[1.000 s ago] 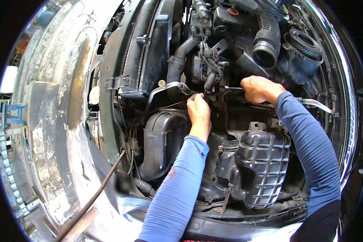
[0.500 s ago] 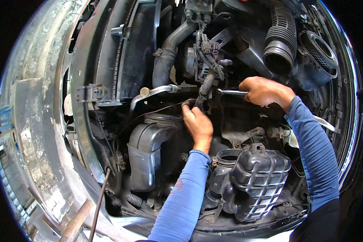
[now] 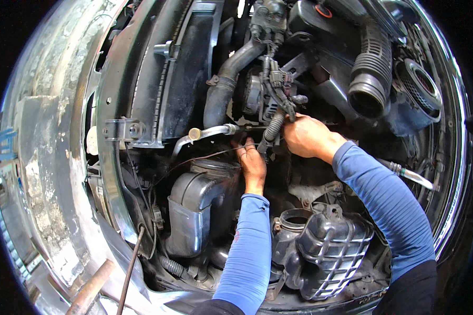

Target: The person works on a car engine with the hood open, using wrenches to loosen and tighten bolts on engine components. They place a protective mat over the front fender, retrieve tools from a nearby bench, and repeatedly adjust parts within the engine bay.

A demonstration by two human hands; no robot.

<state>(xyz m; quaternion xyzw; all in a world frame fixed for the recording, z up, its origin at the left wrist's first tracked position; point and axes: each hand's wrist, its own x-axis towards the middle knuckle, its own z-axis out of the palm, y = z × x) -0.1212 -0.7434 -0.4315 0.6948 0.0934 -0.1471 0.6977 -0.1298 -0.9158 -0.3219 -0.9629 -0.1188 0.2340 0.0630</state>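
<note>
Deep in an engine bay, my right hand (image 3: 307, 137) is closed beside a corrugated wiring sleeve (image 3: 274, 127). A slim metal shank (image 3: 253, 127) shows left of the sleeve, in line with that hand; it looks like part of the wrench, whose grip my hand hides. Lower and to the left, my left hand (image 3: 252, 161) reaches up into a dark gap with curled fingers; whatever its fingertips hold is hidden. A thin wire (image 3: 210, 156) runs up to these fingers. Just above lies a metal pipe (image 3: 207, 135) with a yellowish cap.
A black air duct (image 3: 190, 218) and a ribbed plastic housing (image 3: 337, 252) flank my left forearm. At the upper right hang a ribbed intake hose (image 3: 372, 63) and a round filter (image 3: 418, 86). The radiator (image 3: 186, 68) stands at the upper left, and a thin rod (image 3: 130, 273) leans lower left.
My right hand has moved left and slightly down, up against the corrugated sleeve; the wrench is now mostly covered. My left hand has shifted slightly. The whole view has tilted a little.
</note>
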